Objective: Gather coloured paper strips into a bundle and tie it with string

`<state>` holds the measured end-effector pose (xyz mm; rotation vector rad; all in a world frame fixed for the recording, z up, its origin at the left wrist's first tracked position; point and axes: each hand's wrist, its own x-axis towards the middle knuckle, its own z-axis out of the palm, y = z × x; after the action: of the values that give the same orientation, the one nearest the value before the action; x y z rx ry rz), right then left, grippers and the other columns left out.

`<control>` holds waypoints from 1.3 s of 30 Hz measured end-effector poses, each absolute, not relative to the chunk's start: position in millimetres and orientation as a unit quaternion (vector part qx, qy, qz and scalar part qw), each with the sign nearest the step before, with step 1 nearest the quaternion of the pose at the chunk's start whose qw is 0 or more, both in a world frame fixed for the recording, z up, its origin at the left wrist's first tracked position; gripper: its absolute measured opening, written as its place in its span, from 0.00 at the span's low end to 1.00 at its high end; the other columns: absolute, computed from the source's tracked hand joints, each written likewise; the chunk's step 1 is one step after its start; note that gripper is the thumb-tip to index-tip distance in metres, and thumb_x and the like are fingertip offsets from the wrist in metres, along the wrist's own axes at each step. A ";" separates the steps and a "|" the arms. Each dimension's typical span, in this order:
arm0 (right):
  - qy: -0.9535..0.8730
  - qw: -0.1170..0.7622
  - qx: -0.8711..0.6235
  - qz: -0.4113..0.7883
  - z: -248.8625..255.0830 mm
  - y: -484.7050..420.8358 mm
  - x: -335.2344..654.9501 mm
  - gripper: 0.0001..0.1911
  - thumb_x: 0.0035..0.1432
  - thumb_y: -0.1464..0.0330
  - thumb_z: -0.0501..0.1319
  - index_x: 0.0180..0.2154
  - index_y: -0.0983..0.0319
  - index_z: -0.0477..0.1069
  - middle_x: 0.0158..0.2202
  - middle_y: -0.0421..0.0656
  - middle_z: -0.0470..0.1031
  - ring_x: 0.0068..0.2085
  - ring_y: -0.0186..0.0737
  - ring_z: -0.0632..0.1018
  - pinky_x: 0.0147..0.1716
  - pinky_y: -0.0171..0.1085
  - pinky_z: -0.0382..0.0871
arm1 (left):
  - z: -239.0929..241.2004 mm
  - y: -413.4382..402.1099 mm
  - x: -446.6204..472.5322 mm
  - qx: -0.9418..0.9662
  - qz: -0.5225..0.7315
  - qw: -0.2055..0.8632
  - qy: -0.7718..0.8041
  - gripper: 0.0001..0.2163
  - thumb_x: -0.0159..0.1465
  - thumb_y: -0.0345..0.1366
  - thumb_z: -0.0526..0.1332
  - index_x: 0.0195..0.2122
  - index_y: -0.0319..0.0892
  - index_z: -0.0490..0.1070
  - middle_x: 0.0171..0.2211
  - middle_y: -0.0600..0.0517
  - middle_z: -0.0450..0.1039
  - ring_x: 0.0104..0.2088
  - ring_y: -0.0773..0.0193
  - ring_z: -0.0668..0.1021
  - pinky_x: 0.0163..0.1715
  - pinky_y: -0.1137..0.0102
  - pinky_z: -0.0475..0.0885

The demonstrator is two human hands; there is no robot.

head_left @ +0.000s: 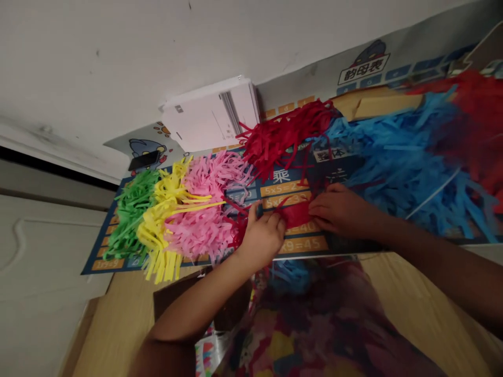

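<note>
My left hand (262, 234) and my right hand (341, 210) both pinch a small red piece of fringed paper (296, 213) held between them over a blue multiplication-table mat (302, 243). The fingers of both hands are closed on its ends. Left of my left hand lie bunches of pink paper fringe (208, 209), yellow paper fringe (165, 220) and green paper fringe (131, 212). A red fringe bunch (286, 133) lies behind the hands. A large blue fringe pile (404, 157) spreads to the right of my right hand.
A stack of white paper sheets (212, 112) leans at the wall behind the mat. More red fringe (479, 115) lies at the far right. A wooden floor (412, 303) and my colourful patterned clothing (298, 330) fill the foreground. A white wall (118, 63) rises behind.
</note>
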<state>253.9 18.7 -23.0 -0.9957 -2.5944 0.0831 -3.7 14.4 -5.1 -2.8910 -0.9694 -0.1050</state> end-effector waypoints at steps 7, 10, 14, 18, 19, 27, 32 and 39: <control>-0.913 0.190 -0.362 -0.005 -22.7 14.7 257.4 0.06 0.63 0.70 0.60 0.39 0.61 0.76 0.40 0.44 0.81 0.41 0.42 0.76 0.43 0.44 0.54 | -21.7 21.7 -22.0 -0.929 -0.162 -0.014 -0.332 0.09 0.71 0.31 0.56 0.37 0.44 0.76 0.38 0.55 0.83 0.39 0.64 0.82 0.70 0.47 0.43; -0.914 0.193 -0.352 -0.050 -24.8 12.5 262.4 0.11 0.65 0.75 0.57 0.36 0.60 0.77 0.39 0.42 0.82 0.40 0.41 0.75 0.41 0.43 0.53 | -22.9 22.0 -27.9 -0.925 -0.175 -0.030 -0.335 0.08 0.71 0.33 0.57 0.40 0.45 0.77 0.39 0.54 0.83 0.40 0.64 0.82 0.70 0.47 0.44; -0.893 0.191 -0.400 -0.073 -18.8 6.2 255.6 0.08 0.64 0.74 0.60 0.37 0.60 0.78 0.41 0.42 0.82 0.45 0.45 0.74 0.43 0.45 0.53 | -19.1 17.1 -27.0 -0.928 -0.153 -0.010 -0.339 0.08 0.71 0.31 0.57 0.41 0.44 0.77 0.41 0.52 0.83 0.44 0.61 0.81 0.69 0.46 0.43; -0.895 0.189 -0.401 -0.038 -21.5 1.6 240.4 0.07 0.64 0.71 0.61 0.41 0.60 0.78 0.42 0.44 0.81 0.45 0.45 0.75 0.44 0.45 0.54 | -12.8 14.6 -24.6 -0.930 -0.129 -0.011 -0.344 0.08 0.70 0.31 0.57 0.40 0.43 0.77 0.41 0.51 0.82 0.43 0.58 0.80 0.67 0.45 0.46; -0.896 0.195 -0.399 -0.020 -24.9 2.5 239.6 0.08 0.65 0.71 0.60 0.39 0.59 0.78 0.39 0.43 0.81 0.43 0.44 0.75 0.43 0.45 0.54 | -11.2 15.2 -24.7 -0.927 -0.126 -0.020 -0.353 0.09 0.70 0.31 0.57 0.40 0.44 0.77 0.40 0.51 0.82 0.43 0.58 0.79 0.66 0.45 0.48; -0.846 0.178 -0.482 0.144 -37.6 20.7 250.7 0.11 0.66 0.63 0.60 0.35 0.57 0.79 0.37 0.42 0.80 0.41 0.44 0.75 0.40 0.42 0.54 | -5.3 31.3 -21.1 -0.862 -0.077 -0.166 -0.473 0.09 0.70 0.36 0.58 0.35 0.44 0.77 0.36 0.50 0.80 0.41 0.55 0.77 0.47 0.56 0.64; -0.818 0.182 -0.527 0.140 -40.3 23.4 246.2 0.14 0.66 0.62 0.59 0.31 0.59 0.77 0.34 0.43 0.78 0.39 0.43 0.73 0.38 0.42 0.55 | -8.1 39.0 -13.3 -0.850 -0.045 -0.133 -0.508 0.13 0.70 0.39 0.56 0.31 0.42 0.75 0.34 0.48 0.79 0.41 0.54 0.76 0.42 0.57 0.62; -0.812 0.200 -0.531 0.132 -42.0 23.1 246.2 0.12 0.62 0.64 0.63 0.27 0.60 0.75 0.34 0.43 0.76 0.38 0.43 0.72 0.38 0.43 0.55 | -15.6 44.0 -14.6 -0.861 -0.081 -0.095 -0.493 0.15 0.69 0.40 0.59 0.26 0.43 0.73 0.28 0.50 0.77 0.35 0.55 0.76 0.37 0.59 0.61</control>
<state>246.2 23.1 -42.0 -1.4855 -2.2710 0.3678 -14.6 44.0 -15.6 -2.8819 -1.6485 -0.2714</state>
